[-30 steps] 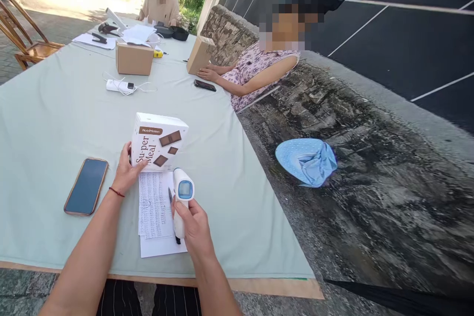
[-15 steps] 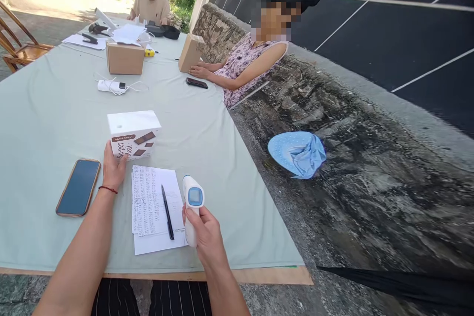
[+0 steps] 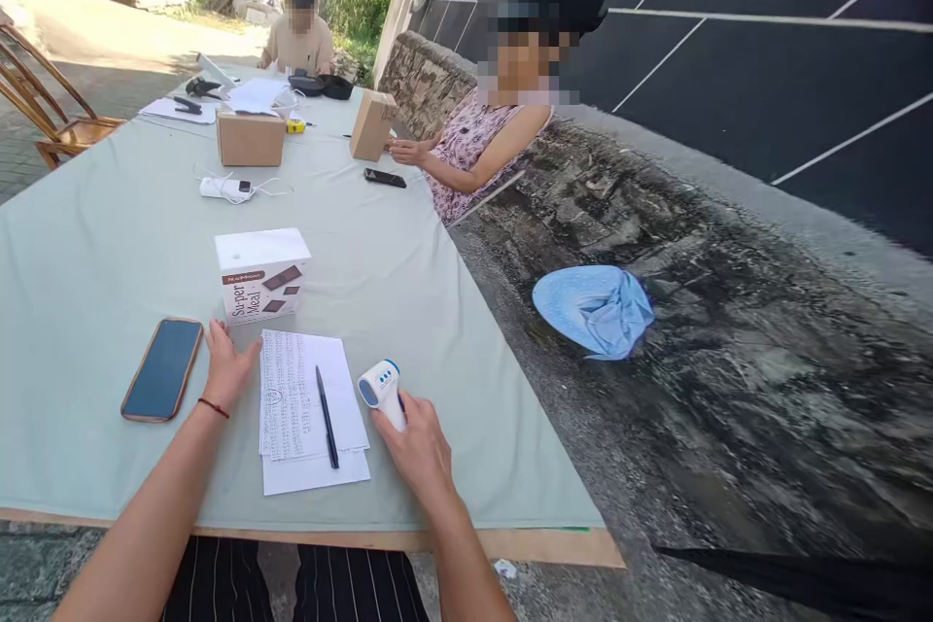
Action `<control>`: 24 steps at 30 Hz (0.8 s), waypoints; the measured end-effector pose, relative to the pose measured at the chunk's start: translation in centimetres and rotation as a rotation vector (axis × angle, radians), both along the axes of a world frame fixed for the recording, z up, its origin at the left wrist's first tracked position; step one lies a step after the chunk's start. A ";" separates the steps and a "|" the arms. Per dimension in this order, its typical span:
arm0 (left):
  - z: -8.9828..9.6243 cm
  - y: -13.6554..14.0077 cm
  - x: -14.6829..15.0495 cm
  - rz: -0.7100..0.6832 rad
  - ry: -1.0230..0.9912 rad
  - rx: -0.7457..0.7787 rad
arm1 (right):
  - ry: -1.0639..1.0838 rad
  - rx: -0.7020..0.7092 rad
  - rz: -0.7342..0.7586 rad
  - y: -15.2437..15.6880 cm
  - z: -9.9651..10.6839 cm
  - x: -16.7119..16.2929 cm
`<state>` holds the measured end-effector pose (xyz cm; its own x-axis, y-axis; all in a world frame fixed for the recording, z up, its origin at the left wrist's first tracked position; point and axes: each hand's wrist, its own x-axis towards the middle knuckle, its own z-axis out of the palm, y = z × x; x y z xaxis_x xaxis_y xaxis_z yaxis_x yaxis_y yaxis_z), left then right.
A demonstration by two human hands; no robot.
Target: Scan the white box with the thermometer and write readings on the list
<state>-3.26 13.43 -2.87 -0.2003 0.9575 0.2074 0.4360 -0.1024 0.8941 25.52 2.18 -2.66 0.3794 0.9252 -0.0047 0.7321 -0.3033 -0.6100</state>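
Observation:
My right hand (image 3: 419, 442) is closed round the handle of a white and blue infrared thermometer (image 3: 380, 383), its head tilted to the left over the table. My left hand (image 3: 227, 364) is open, fingers apart, just in front of a white box (image 3: 263, 277) with brown print; whether a fingertip touches it I cannot tell. Between my hands lie printed sheets of paper (image 3: 292, 408) with a black pen (image 3: 328, 418) on top. Left of my left hand a smartphone (image 3: 162, 369) lies flat, its screen dark.
Farther along the cloth-covered table (image 3: 94, 311) are a white device with a cable (image 3: 225, 188), a cardboard box (image 3: 250, 138) and a black phone (image 3: 385, 178). One person (image 3: 488, 141) sits at the right beside an upright carton (image 3: 372, 125), another (image 3: 298, 39) at the far end. A blue hat (image 3: 594, 311) lies off the right side.
My left hand has let go of the white box and drawn back slightly. My right hand has turned the thermometer leftward. The seated person's hands have shifted at the carton.

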 end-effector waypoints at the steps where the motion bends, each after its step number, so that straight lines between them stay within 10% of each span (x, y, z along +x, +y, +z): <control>1: 0.0 -1.4 0.1 0.015 0.017 -0.069 | -0.066 -0.015 0.027 0.2 -0.3 0.2; 9: -0.2 -10.0 1.2 -0.189 0.424 0.043 | -0.132 0.336 0.083 0.3 0.5 -1.6; 18: 0.1 -10.4 1.9 -0.271 0.706 0.164 | -0.100 0.072 0.364 2.2 0.8 -8.0; 24: 0.9 -10.5 1.9 -0.280 0.757 0.178 | 0.379 0.248 0.402 1.4 0.6 -6.0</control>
